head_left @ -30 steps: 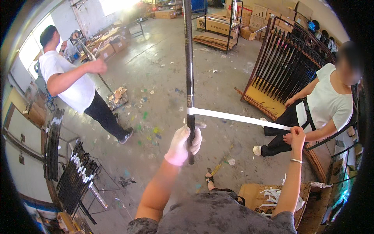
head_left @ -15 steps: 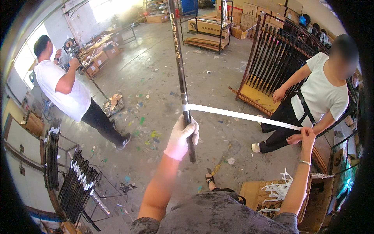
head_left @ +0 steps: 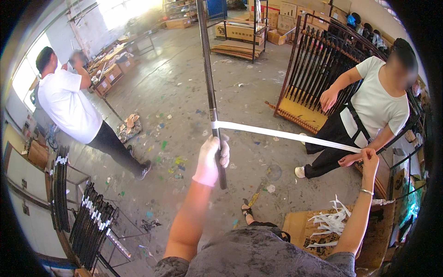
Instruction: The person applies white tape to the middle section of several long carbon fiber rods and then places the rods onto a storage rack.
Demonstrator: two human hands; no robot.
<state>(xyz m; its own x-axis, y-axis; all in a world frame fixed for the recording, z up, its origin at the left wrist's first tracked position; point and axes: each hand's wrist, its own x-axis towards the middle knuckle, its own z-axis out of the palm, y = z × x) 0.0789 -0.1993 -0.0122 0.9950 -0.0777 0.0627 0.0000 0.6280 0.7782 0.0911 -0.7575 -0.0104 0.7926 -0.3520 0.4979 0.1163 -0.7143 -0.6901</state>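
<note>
My left hand (head_left: 210,157), in a white glove, is wrapped round the lower part of a long dark rod (head_left: 208,78). The rod stands nearly upright, and its upper end runs out of view at the top. Just above the glove, a white strip of tape (head_left: 286,135) meets the rod, with a white band around the rod there. It stretches taut to the right, sloping slightly down. At its far end my bare right hand (head_left: 369,160) pinches the strip, fingers closed.
Loose white strips (head_left: 332,221) lie on a cardboard box (head_left: 300,226) below my right arm. A co-worker (head_left: 378,101) stands right, near a rack of dark rods (head_left: 318,69); another person (head_left: 71,101) stands left. Banded rods (head_left: 92,221) lean at lower left.
The rod has turned, so the lettering on its side no longer shows. My right hand has moved slightly outward, still holding the taut strip. The co-worker at right leans more.
</note>
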